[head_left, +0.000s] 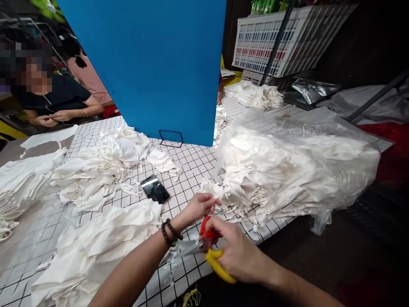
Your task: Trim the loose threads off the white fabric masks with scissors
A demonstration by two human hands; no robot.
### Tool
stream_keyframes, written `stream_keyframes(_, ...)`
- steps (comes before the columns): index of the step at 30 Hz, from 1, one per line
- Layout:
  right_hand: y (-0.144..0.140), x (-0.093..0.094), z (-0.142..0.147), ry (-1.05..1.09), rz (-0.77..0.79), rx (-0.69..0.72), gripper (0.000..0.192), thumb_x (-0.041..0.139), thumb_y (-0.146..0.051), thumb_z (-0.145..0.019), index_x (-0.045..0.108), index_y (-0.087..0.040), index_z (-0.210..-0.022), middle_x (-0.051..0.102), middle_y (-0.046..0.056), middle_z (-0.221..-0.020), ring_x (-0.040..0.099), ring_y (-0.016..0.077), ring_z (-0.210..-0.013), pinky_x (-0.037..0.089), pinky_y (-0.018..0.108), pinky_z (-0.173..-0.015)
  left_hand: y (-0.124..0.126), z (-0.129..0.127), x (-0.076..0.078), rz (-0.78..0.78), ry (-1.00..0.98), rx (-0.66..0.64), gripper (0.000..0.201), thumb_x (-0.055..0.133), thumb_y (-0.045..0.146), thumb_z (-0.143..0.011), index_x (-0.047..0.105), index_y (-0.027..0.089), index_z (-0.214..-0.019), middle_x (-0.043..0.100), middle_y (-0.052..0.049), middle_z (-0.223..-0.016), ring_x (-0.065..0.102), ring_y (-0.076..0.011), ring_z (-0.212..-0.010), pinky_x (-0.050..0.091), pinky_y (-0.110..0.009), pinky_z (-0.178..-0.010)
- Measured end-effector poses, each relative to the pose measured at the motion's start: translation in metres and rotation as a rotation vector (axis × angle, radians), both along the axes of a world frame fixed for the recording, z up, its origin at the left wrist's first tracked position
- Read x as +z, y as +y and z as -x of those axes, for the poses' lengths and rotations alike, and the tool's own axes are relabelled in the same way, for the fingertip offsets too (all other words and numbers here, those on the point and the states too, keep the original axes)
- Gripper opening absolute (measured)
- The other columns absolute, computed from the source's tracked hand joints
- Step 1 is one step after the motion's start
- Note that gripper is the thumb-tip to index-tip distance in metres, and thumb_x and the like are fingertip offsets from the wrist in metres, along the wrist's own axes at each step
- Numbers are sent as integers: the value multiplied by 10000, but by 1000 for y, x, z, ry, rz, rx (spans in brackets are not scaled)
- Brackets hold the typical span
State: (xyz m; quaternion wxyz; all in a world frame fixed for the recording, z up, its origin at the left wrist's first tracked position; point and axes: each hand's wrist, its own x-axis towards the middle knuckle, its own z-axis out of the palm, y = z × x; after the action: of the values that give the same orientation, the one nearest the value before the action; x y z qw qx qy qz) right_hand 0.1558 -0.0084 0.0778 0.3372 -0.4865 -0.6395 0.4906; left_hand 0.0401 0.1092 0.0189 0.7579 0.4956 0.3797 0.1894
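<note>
Near the table's front edge, the right hand grips red-and-yellow scissors, while the left hand just beyond pinches a white cloth strip from the bagged pile at right.

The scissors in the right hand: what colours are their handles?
One red, one yellow, on the scissors in the right hand; head view.

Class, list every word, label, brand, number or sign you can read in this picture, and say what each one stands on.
None can be read.
The blue board is blank.
The phone screen is dark.
The white crates show red and blue patches, too small to read.
The scissors in the right hand show no mark.
</note>
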Motion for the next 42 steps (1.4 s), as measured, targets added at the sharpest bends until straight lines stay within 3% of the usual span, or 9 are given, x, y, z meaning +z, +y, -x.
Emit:
stream_keyframes(3,11,-12,-34,-12,16,-285,184,641,-175,-768,565,-233,-925,674,20,-903,626,162,-759,514,254,-636,-8,47,32,-100,-28,108,400,740,504,-726,687,109,-762,533,39,-501,319,-38,-411,201,-193,-421)
stream_keyframes(7,31,-53,-59,47,-85,-599,265,700,-279,-750,541,-238,-957,668,88,-1118,644,198,-865,534,310,-722,-47,112,65,-263,-124,228,263,686,390,-836,713,144,-750,585,-2,-512,499,-97,-498,345,-213,-500)
stream_keyframes(10,39,-72,-58,133,-92,-594,312,715,-324,-754,507,-240,-971,677,100,-1091,642,201,-871,530,319,-731,-79,144,63,-239,-211,339,251,681,379,-844,702,165,-715,549,6,-483,496,-107,-517,349,-219,-522)
stream_keyframes(14,38,-72,-40,104,-77,-340,252,687,-267,-780,498,-243,-944,659,80,-1125,613,161,-815,511,296,-741,-104,161,41,-32,-102,454,253,676,386,-849,675,155,-744,522,18,-507,393,-69,-486,251,-189,-482)
stream_keyframes(21,46,-71,3,-139,-67,15,205,649,-177,-732,529,-233,-888,666,10,-889,486,114,-562,420,230,-510,-133,158,9,176,-96,433,309,677,414,-838,660,113,-769,491,31,-518,288,-36,-459,169,-169,-454)
stream_keyframes(26,48,-72,15,-132,-149,-65,163,600,-176,-762,509,-218,-891,612,0,-804,531,132,-636,439,240,-578,-137,142,3,286,-137,212,364,669,413,-839,699,75,-972,714,-118,-786,577,-101,-526,423,-217,-538)
stream_keyframes(30,44,-68,7,-115,-205,-89,159,586,-158,-751,514,-219,-878,633,15,-846,564,143,-674,460,246,-605,-123,105,-6,398,-267,280,449,609,463,-875,637,108,-1149,712,-158,-1023,700,-184,-771,525,-316,-747)
stream_keyframes(35,37,-71,-7,-229,-276,-118,209,605,-139,-701,550,-220,-886,645,12,-818,602,165,-697,488,274,-649,-107,68,-18,355,-436,362,394,633,471,-855,654,124,-1041,727,-126,-948,701,-176,-705,534,-302,-683)
stream_keyframes(42,35,-76,-22,-261,-250,-173,201,616,-176,-729,557,-219,-916,637,10,-809,595,157,-672,499,267,-630,-104,66,-16,342,-384,359,361,706,462,-793,656,107,-835,740,-96,-840,679,-146,-658,505,-274,-694)
